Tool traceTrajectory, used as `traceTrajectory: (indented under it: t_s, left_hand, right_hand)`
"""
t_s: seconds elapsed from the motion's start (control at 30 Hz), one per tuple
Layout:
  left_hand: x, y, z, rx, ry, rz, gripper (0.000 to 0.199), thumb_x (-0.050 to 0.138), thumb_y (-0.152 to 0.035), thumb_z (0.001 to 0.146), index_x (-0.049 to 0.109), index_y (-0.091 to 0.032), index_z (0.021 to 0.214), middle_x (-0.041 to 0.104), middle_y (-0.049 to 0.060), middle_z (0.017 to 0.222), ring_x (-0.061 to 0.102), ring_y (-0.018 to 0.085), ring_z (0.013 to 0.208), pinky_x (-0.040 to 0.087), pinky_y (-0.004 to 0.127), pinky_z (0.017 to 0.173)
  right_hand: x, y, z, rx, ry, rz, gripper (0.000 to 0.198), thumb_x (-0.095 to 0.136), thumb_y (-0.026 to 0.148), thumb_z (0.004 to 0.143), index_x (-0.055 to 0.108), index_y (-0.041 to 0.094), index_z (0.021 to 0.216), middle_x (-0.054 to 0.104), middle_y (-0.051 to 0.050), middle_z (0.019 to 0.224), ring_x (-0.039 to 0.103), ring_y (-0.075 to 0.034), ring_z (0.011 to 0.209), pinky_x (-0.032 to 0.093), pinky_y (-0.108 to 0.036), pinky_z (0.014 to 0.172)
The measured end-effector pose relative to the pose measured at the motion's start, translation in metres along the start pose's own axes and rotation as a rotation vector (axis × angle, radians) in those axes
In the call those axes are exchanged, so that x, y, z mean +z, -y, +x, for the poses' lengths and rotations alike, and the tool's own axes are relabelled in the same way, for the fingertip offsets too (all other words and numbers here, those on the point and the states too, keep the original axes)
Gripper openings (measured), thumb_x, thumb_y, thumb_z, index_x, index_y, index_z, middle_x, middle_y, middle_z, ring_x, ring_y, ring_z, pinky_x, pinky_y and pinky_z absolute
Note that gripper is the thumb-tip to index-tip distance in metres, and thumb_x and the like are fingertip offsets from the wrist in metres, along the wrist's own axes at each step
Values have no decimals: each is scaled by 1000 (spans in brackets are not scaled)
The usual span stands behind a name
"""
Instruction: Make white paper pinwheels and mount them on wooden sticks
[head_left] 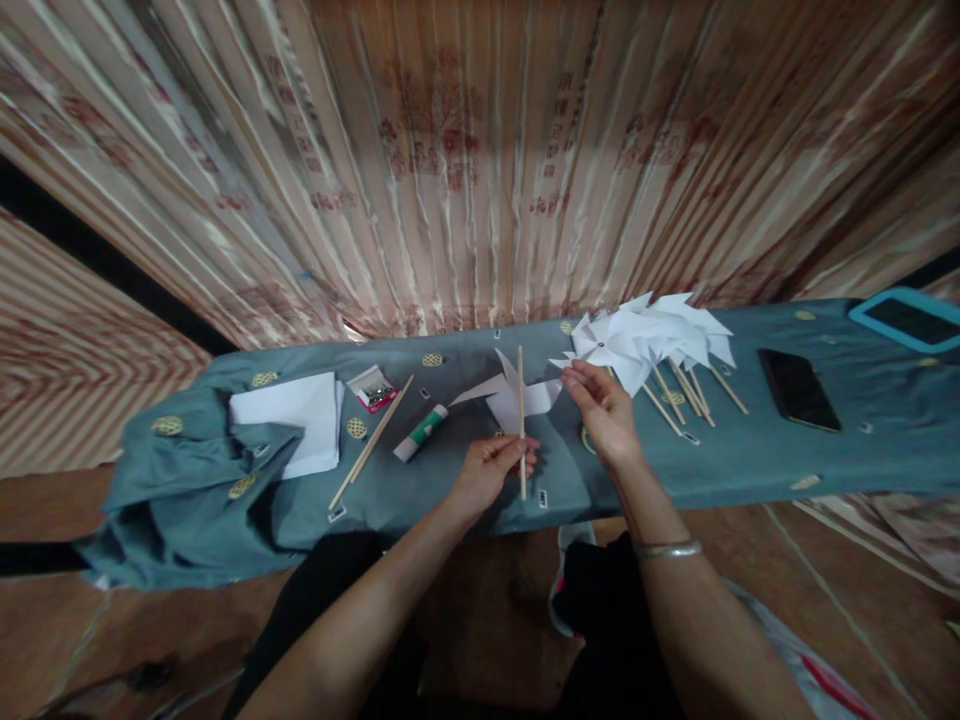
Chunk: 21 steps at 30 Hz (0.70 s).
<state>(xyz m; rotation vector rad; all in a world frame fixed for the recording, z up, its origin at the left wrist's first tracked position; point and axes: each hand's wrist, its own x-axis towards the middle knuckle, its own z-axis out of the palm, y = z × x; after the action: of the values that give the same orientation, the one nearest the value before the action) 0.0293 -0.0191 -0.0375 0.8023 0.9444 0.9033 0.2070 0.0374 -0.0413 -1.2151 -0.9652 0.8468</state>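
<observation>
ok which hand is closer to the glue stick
Left. The left hand, holding a thin wooden stick, is just to the right of the glue stick; the right hand is farther right, near the white pinwheels.

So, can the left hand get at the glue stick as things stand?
Probably yes: the glue stick lies close by the left hand, with only cloth visible between, though that hand's fingers hold a wooden stick.

The left hand [487,475] and right hand [607,415] are bare. A smooth silver bangle [667,549] circles the right wrist at four o'clock. Black trousers [322,590] show at seven and five o'clock, beside a pale grey shoe [573,534] edged with pink.
</observation>
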Motion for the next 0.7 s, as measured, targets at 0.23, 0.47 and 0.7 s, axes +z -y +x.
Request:
traceTrajectory:
  t_s: [0.23,0.47,0.7]
  left_hand:
    - [-7,-4,1,15,-42,-35,46,84,-53,56,77,-13,79,68,5,68,60,12,60,49,26,64]
    - [-18,-14,2,67,-154,-59,44,86,-47,55,76,-11,78,68,4,67,60,11,58,50,25,61]
    - [-25,-17,6,120,-232,-62,32,83,-33,60,74,-12,83,70,4,71,62,12,59,51,25,60]
  right_hand:
    - [-1,-2,2,-36,12,-111,39,71,46,69,65,19,97,72,-10,98,68,-24,94,51,-46,94]
    - [-9,5,-4,-176,43,-567,32,55,39,82,68,18,103,73,-11,100,68,-25,91,52,-46,90]
    - [-18,-6,-6,-120,108,-862,44,55,30,78,63,14,119,69,-16,117,66,-31,105,49,-49,95]
